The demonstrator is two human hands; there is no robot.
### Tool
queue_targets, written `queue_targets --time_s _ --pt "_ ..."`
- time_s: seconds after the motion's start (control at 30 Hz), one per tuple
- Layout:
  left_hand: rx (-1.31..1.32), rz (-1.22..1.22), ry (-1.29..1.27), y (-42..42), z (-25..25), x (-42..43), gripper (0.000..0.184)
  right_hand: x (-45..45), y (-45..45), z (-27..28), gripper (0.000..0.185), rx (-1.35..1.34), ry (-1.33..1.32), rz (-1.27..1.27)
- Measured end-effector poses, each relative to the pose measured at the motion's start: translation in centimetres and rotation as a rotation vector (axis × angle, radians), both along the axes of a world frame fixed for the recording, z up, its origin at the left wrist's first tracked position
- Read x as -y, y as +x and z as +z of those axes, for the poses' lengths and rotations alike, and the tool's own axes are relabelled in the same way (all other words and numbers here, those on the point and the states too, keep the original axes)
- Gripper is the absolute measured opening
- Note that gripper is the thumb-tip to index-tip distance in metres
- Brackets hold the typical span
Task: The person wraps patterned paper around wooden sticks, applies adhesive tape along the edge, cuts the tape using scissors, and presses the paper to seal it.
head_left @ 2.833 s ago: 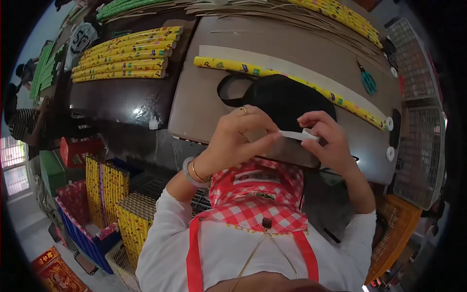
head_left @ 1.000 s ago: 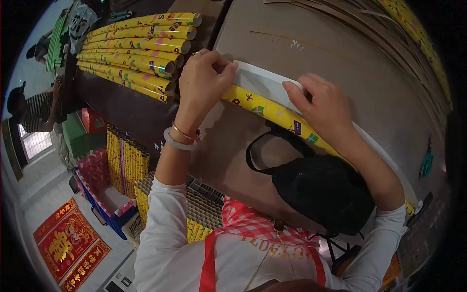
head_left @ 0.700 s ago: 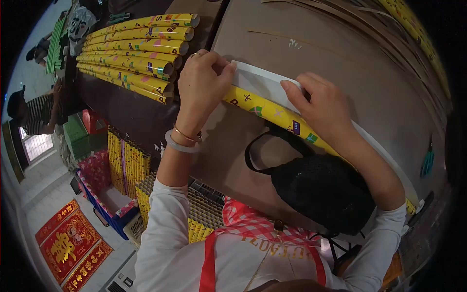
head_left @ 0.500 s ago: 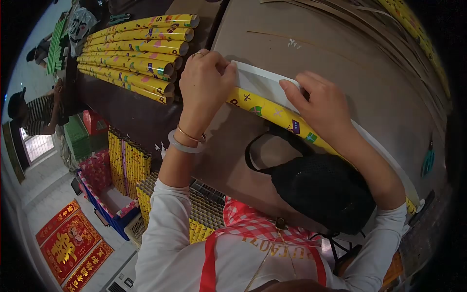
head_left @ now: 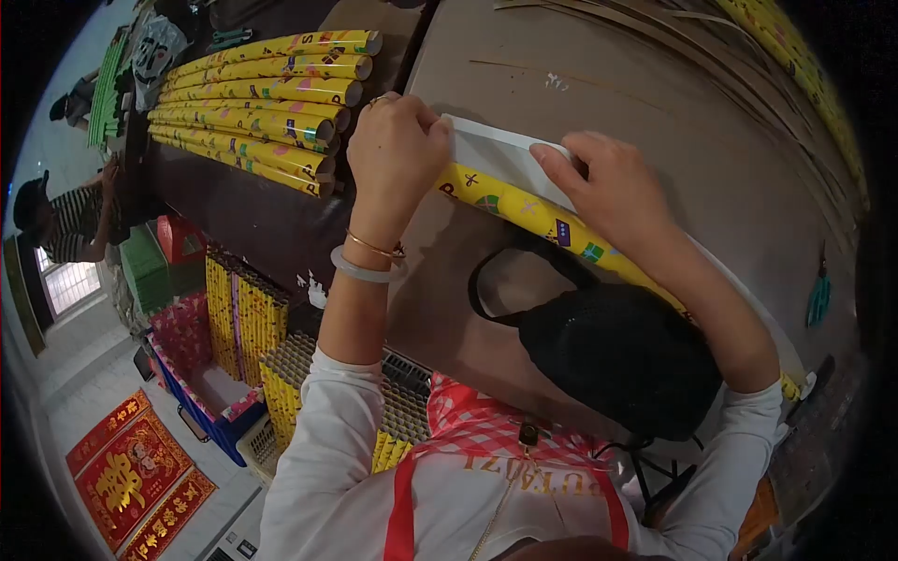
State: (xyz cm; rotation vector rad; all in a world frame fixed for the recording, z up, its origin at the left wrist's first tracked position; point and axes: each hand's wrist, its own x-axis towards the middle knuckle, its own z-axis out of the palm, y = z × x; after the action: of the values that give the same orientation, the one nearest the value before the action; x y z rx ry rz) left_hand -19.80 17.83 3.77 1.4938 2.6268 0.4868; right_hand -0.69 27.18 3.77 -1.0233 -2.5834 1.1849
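A roll of yellow patterned wrapping paper (head_left: 533, 208) lies across the brown table, with a strip of its white underside showing along the far edge. My left hand (head_left: 398, 140) is closed on the roll's left end, fingers curled over the paper. Farther right, my right hand (head_left: 613, 182) pinches the white edge between thumb and curled fingers. Its forearm crosses over the roll and hides part of it. Just on the near side of the roll is a black cap (head_left: 617, 360) with a strap loop.
Several finished yellow rolls (head_left: 262, 103) lie side by side at upper left. Brown paper strips (head_left: 673, 47) are at the far right, and small green-handled snips (head_left: 819, 297) lie by the right edge. A blue crate (head_left: 210, 407) holds yellow tubes. Another person (head_left: 70, 215) is at far left.
My right hand has shifted slightly left along the white paper edge. My left hand keeps its hold at the roll's end, its wrist moved a little to the right.
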Motion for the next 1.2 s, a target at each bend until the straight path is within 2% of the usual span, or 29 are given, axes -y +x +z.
queue_targets --time_s 0.27,0.47,0.53,0.63,0.73,0.83,1.03,1.2 --pt "0.015 0.075 -0.015 0.3 -0.1 -0.1 0.014 0.3 1.7 1.8 0.042 0.101 0.017 0.026" --pt "-0.016 0.059 0.013 0.2 -0.4 0.0 0.014 0.4 5.3 2.8 0.037 0.067 0.035 -0.052" --pt "-0.002 0.07 -0.007 0.3 -0.1 0.0 0.014 0.7 6.4 2.5 0.032 -0.068 -0.053 -0.101" --pt "0.02 0.087 -0.023 0.3 -0.2 -0.1 0.016 1.2 7.5 2.6 0.03 -0.119 -0.065 -0.115" --pt "-0.009 0.113 -0.072 0.3 -0.1 -0.1 0.017 1.1 8.9 3.3 0.03 -0.077 -0.206 -0.208" --pt "-0.003 0.114 -0.056 0.3 -0.1 -0.1 0.017 0.9 10.3 3.7 0.029 -0.061 -0.096 -0.212" --pt "0.015 0.087 -0.11 0.2 0.2 -0.1 0.019 0.9 12.8 4.0 0.028 0.087 -0.118 -0.314" --pt "0.017 0.107 -0.12 0.6 0.8 -0.2 0.022 1.1 15.2 3.4 0.029 0.091 -0.101 -0.353"
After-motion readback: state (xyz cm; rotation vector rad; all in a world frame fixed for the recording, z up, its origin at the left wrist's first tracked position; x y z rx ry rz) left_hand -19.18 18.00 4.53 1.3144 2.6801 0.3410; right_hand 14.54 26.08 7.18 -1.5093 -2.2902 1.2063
